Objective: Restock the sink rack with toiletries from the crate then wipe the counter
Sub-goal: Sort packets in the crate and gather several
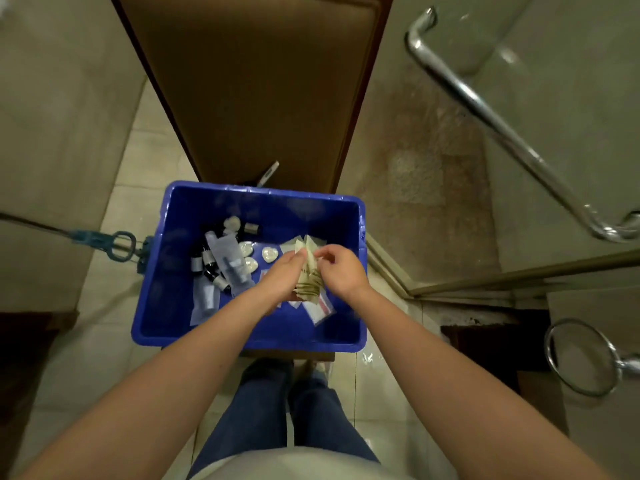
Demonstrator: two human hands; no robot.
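A blue plastic crate [173,327] sits on a stool in front of me, on the tiled floor. Inside lie small dark bottles [207,261], clear-wrapped tubes [230,259], round wrapped soaps [268,254] and flat sachets [320,310]. My left hand [282,275] grips a fanned stack of beige sachets [308,275] over the crate's middle. My right hand [341,268] pinches the top edge of that same stack from the right side. The sink rack and counter are out of view.
A brown upholstered chair back [256,84] rises just behind the crate. A glass shower door with a chrome handle [498,129] stands to the right. A chrome towel ring [581,358] is at lower right. A blue mop head [114,244] lies left of the crate.
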